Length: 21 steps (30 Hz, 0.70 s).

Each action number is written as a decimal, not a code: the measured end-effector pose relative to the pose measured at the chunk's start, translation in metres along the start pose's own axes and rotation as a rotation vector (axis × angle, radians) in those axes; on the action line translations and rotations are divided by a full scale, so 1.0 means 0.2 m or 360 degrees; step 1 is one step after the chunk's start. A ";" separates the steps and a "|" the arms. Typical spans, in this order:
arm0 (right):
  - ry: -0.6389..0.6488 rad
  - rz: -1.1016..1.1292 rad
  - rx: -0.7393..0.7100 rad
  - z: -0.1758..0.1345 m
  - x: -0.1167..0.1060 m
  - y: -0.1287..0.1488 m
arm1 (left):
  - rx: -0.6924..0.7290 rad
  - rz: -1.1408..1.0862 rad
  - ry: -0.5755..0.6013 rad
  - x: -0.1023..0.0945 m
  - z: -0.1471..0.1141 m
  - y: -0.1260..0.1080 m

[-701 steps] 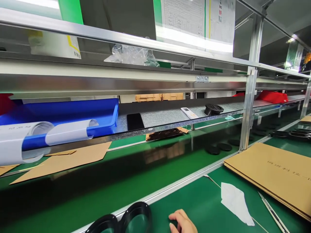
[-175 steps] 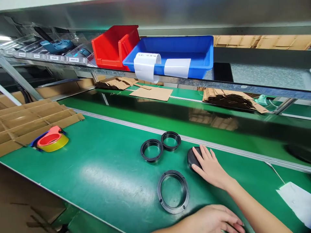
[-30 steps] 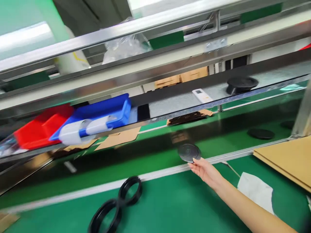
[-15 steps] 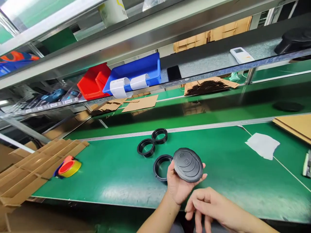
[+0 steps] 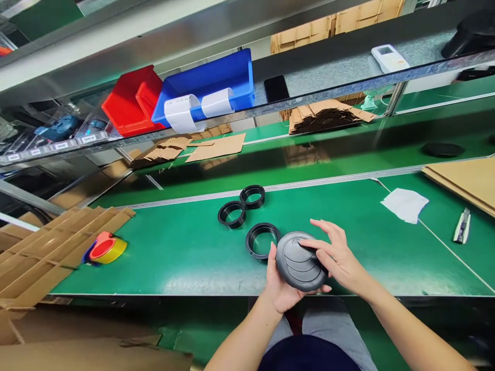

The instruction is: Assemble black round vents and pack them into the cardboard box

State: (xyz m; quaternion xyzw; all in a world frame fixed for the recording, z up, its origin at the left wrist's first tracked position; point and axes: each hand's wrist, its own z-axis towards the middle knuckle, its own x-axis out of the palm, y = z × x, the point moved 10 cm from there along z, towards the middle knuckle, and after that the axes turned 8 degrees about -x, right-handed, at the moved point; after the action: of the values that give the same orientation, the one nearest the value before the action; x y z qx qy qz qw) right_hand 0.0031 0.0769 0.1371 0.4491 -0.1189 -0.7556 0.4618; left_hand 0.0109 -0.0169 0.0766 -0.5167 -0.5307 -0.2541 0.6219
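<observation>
3 black rings, 1 partly behind held disc, tape dispenser

The disc seems of matt plastic, the rings of glossy plastic, and the counter looks smooth, shiny.

Behind the green tabletop lies a glossy green surface. Above and beyond the tabletop run a shelf and a beam. Light gleams near the tabletop's front edge; below, green floor shows dimly.
</observation>
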 end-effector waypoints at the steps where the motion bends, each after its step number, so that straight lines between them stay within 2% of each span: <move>1: 0.0015 -0.0024 0.0002 0.00 0.00 0.01 | -0.0002 -0.0007 -0.0016 -0.01 0.00 0.00; 8: 0.0121 0.0106 0.0047 0.02 0.06 -0.02 | -0.0065 0.0040 -0.0148 -0.06 0.03 0.05; 15: -0.0048 0.0550 0.0260 0.02 0.01 -0.07 | -0.0120 0.0029 -0.0172 -0.04 0.04 0.03; 21: -0.0017 0.0552 0.0224 0.03 0.01 -0.06 | -0.0107 -0.0076 -0.0195 -0.06 0.03 0.01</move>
State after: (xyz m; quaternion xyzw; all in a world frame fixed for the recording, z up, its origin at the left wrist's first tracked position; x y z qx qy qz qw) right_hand -0.0090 0.0798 0.1325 0.4490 -0.2495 -0.6570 0.5518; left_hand 0.0058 -0.0143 0.0640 -0.5391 -0.5712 -0.2543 0.5643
